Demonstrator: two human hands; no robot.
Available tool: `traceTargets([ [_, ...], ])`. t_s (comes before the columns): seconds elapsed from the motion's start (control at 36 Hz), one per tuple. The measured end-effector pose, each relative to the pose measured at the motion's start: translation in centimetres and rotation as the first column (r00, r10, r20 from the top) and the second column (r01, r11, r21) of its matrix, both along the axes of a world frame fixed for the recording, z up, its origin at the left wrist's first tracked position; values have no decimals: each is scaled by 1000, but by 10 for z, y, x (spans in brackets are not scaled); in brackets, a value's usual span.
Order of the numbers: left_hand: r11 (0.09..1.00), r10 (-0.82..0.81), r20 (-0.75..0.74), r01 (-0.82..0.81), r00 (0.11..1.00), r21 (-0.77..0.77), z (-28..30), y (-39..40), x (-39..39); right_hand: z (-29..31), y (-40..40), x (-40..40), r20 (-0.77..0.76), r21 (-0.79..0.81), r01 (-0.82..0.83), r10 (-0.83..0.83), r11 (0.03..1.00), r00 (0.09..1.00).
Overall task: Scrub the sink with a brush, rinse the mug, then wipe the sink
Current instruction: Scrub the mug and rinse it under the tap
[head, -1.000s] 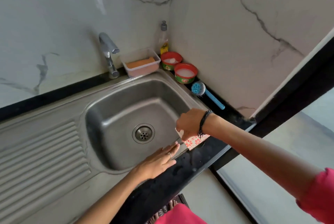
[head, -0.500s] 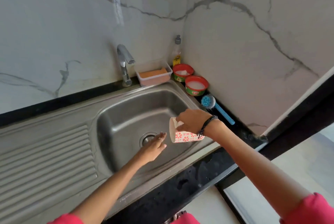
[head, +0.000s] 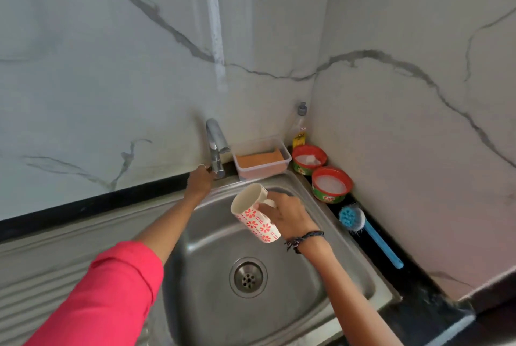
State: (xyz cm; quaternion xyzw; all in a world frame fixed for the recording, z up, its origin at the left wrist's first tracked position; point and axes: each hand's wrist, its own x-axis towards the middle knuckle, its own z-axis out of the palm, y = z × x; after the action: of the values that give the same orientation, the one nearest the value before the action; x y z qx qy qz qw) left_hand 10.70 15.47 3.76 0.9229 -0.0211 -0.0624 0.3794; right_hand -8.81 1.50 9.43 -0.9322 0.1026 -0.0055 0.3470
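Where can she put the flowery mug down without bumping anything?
Bare room: the ribbed drainboard left of the sink basin, and the basin floor around the drain. Crowded: the back right corner, where the sponge tub, dish soap bottle, two red soap bowls and blue brush fill the ledge.

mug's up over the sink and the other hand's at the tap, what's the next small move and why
Probably turn the tap on: the left hand is at its base, no water is visibly running, and the right hand holds the mug tilted over the sink, below the spout.
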Motion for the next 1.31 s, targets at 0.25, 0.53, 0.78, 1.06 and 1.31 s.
traceTargets([
  [0.25, 994, -27, 34, 23, 999, 107, 3, -26, 43, -15, 17, 52, 82, 347, 133, -171, 928, 982],
  [0.53, 757, 160, -494, -428, 855, -495, -31, 2, 74, -41, 21, 81, 59, 581, 217, -307, 784, 950],
  [0.78, 594, 60, -555, -477, 830, -648, -55, 6, 70, -69, 35, 93, 31, 702, 245, -372, 669, 928],
  [1.06, 522, 68, -616, -554, 785, -649, -80, 5, 84, -94, 45, 97, 37, 735, 256, -414, 628, 910],
  [1.31, 485, 82, -635, -587, 768, -648, -76, 2, 83, -117, 44, 102, 28, 719, 291, -444, 631, 896],
])
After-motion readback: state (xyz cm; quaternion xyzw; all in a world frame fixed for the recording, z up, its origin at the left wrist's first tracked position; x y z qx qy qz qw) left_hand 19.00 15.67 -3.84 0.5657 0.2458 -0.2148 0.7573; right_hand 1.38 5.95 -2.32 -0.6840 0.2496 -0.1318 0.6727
